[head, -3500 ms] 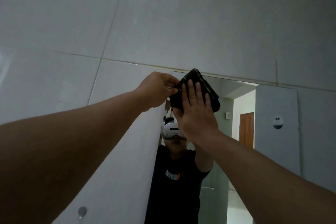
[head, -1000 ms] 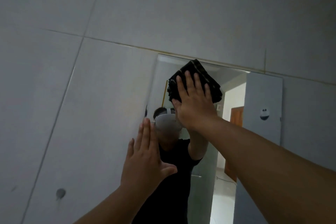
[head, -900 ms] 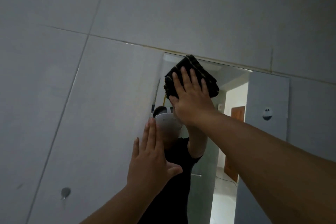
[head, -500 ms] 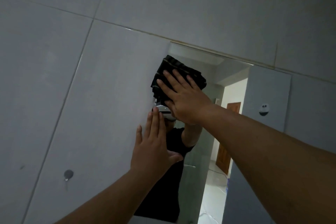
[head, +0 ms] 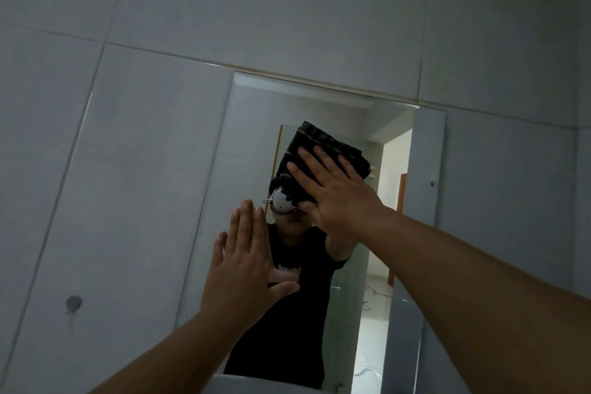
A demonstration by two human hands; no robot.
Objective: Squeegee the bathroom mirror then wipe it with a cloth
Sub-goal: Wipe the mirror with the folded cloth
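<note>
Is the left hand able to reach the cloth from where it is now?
Probably yes. The left hand is open and flat, below and left of the cloth, with only bare mirror between them. The right hand covers the cloth's lower part, but its top and left edges are free.

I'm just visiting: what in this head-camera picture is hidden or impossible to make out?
- Mirror: its lower edge is cut off by the bottom of the frame and the forearms.
- Cloth: its lower part is covered by the right hand.
- Left hand: whether the palm touches the glass cannot be told.
- Streaks or water on the glass: too dim to see.
- Squeegee: not in view.
</note>
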